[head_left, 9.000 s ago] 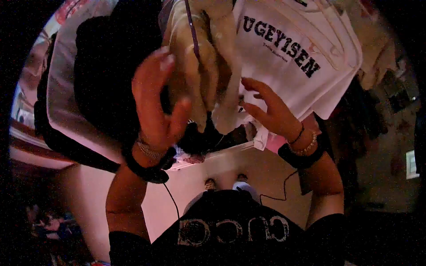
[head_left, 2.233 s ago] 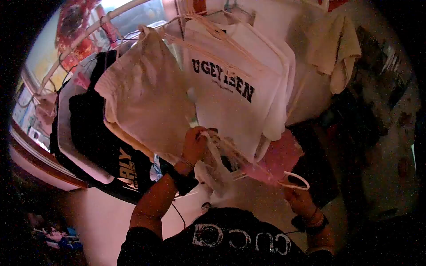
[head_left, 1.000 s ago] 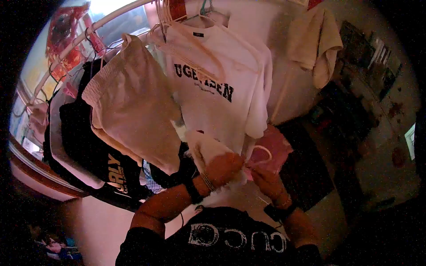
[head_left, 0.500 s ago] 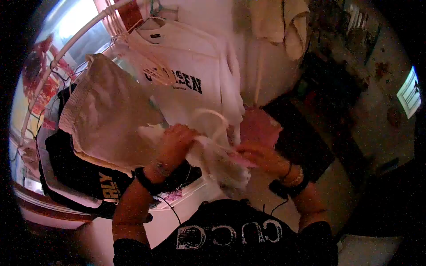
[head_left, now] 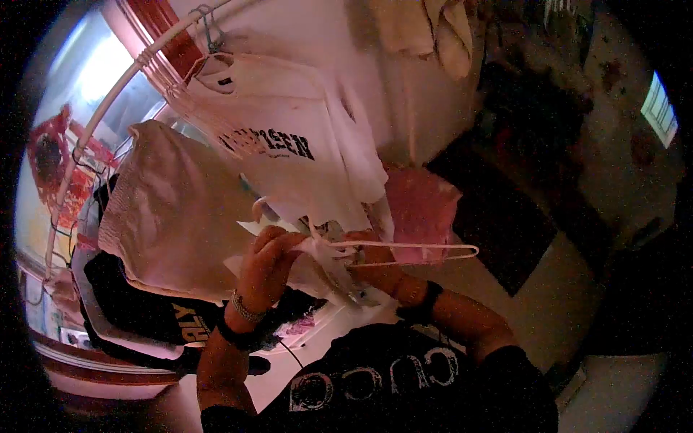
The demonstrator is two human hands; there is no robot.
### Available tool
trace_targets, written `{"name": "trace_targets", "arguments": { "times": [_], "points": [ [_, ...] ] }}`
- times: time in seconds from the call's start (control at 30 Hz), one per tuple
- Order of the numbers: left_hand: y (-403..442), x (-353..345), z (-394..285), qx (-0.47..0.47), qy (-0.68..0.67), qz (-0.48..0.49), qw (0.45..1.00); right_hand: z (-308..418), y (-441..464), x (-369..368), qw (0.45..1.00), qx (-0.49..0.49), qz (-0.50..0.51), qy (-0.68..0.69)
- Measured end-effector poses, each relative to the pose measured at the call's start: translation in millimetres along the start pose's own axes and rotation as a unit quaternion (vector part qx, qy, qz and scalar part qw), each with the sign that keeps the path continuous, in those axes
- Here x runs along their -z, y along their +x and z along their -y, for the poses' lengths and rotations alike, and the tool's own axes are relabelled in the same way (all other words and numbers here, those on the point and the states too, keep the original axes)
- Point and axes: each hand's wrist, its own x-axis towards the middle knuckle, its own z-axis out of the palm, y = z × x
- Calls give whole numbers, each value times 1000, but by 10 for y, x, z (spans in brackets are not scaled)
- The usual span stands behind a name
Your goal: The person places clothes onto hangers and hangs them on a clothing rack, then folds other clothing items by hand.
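Observation:
A pale plastic clothes hanger (head_left: 451, 251) lies sideways in front of me, one end pointing right. My left hand (head_left: 268, 261) is closed around its other end, where a whitish garment (head_left: 336, 278) bunches against the fingers. My right hand (head_left: 377, 268) is close by, partly behind the hanger, with its fingers closed in the bunched garment. The garment's shape is hard to make out in the dim light. Just beyond my hands hangs a white long-sleeved shirt (head_left: 289, 108) with dark lettering.
A curved rail (head_left: 108, 101) on the left carries several hangers and clothes, including beige shorts (head_left: 166, 209) and a black garment with yellow letters (head_left: 191, 321). A pink cloth (head_left: 422, 209) is beyond my right hand. A beige cloth (head_left: 451, 40) hangs at the back wall.
The hanger has turned from a blurred upright loop to lying sideways toward the right. My right hand has moved left, closer to my left hand. The whole view has shifted slightly.

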Motion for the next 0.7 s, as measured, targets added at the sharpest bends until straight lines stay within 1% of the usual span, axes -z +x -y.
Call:
{"name": "trace_targets", "arguments": {
  "times": [0.07, 0.1, 0.13, 0.17, 0.2, 0.23, 0.27, 0.3, 0.37, 0.4, 0.43, 0.47, 0.5, 0.57, 0.6, 0.63, 0.67, 0.7],
  "points": [
    [-91, 29, 35, 6, -8, -5, 1000, -322, 24, -150, 996, 48, -67, 15],
    [-137, 55, 71, 15, -18, -18, 1000, -392, 52, -72, 989, 74, -8, -129],
    [-189, 90, 122, 13, -17, -17, 1000, -456, 65, 7, 976, 83, 22, -202],
    [-244, 144, 194, 39, 31, -51, 997, -523, 78, 85, 956, 96, 51, -272],
    [-311, 183, 265, 65, 79, -85, 991, -609, 50, 161, 954, 116, -3, -276],
    [-374, 206, 339, 79, 74, -95, 990, -722, 20, 237, 949, 134, -56, -278],
    [-439, 221, 419, 80, 73, -93, 990, -891, 30, 358, 950, 131, -55, -279],
    [-495, 232, 496, 66, 81, -81, 991, -1089, 85, 508, 977, 46, 12, -206],
    [-570, 224, 568, 48, 82, -65, 993, -1133, 191, 731, 988, -45, 73, -132],
    [-593, 207, 583, 78, 77, -55, 992, -978, 225, 872, 979, -116, 163, -25],
    [-605, 194, 598, 106, 72, -44, 991, -898, 257, 988, 948, -183, 248, 85],
    [-602, 189, 611, 100, 67, -40, 992, -1016, 276, 1073, 949, -186, 240, 84],
    [-593, 190, 628, 108, 46, -37, 992, -1116, 299, 1143, 925, -208, 287, 137],
    [-666, 162, 751, 111, 24, -31, 993, -1203, 354, 1294, 898, -228, 326, 189],
    [-779, 75, 927, 135, -58, -78, 986, -914, 402, 1374, 905, -251, 329, 95],
    [-768, 61, 934, 145, -100, -99, 979, -678, 423, 1435, 904, -273, 328, -1],
    [-756, 48, 941, 153, -142, -121, 971, -575, 422, 1480, 906, -274, 323, -1],
    [-649, 110, 778, 100, -43, -87, 990, -501, 421, 1518, 903, -251, 338, -78]
  ]
}}
